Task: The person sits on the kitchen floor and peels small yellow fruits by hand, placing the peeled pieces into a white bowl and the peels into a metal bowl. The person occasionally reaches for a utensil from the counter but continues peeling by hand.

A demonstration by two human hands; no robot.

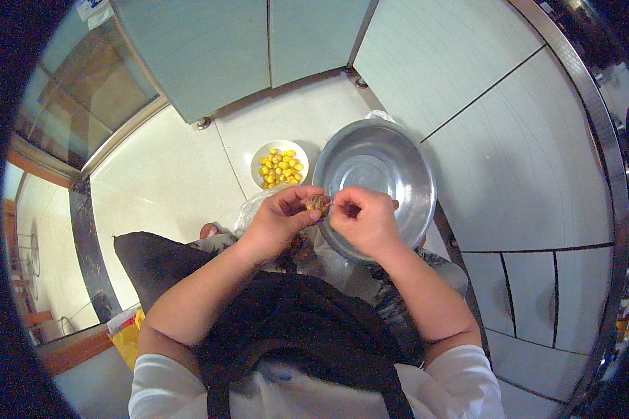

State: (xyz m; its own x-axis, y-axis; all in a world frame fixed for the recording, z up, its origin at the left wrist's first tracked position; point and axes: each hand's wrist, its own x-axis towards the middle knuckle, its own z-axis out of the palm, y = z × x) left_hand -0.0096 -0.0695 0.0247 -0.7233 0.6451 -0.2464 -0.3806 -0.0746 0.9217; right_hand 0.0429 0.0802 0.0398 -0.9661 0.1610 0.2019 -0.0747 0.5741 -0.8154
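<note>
Between the thumb and fingers of my left hand (284, 218) is a partly peeled chestnut (319, 204), brown with some yellow showing. My right hand (363, 216) is closed in a pinch at the chestnut's right side; whatever bit of skin its fingertips grip is too small to make out. Beyond my left hand, a white bowl (256, 155) holds many yellow peeled chestnuts (281, 167). A large metal basin (421, 167) lies under and beyond my right hand, with a small brown piece (395, 204) partly hidden behind that hand.
Grey cabinets (196, 56) border the far side, and more cabinet doors (510, 160) flank the right. A clear plastic bag (248, 213) lies near my left wrist. At the left stands a glass-fronted door (84, 91). A yellow bag (126, 342) is low on the left.
</note>
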